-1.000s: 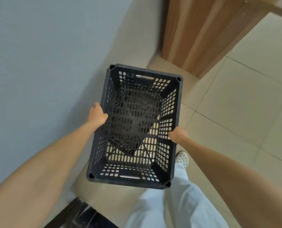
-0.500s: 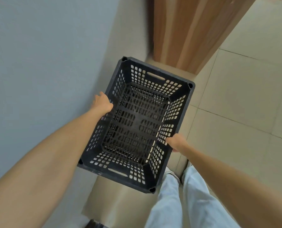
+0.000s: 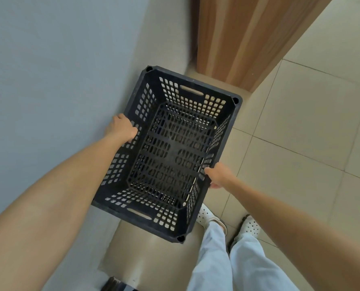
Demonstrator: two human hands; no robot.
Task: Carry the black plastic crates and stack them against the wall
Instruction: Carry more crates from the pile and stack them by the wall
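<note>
A black plastic crate (image 3: pixel 170 152) with perforated walls and floor is held above the tiled floor, its open top facing me. My left hand (image 3: pixel 120 128) grips the rim of its left long side. On the opposite long side, my right hand (image 3: pixel 218 177) is closed on the rim. The crate's left side sits close beside the grey-blue wall (image 3: pixel 48 80). The crate is empty. Its underside and whatever lies directly below it are hidden.
A wooden cabinet or door panel (image 3: pixel 244 38) stands just beyond the crate's far end. Beige floor tiles (image 3: pixel 301 122) spread to the right. My legs in light trousers and white perforated shoes (image 3: pixel 208 215) are at the lower right. A dark object (image 3: pixel 116 285) peeks in at the bottom edge.
The crate has moved left, nearer the wall, and turned slightly. My feet have stepped forward beside it. Both hands keep the same grip on the rims.
</note>
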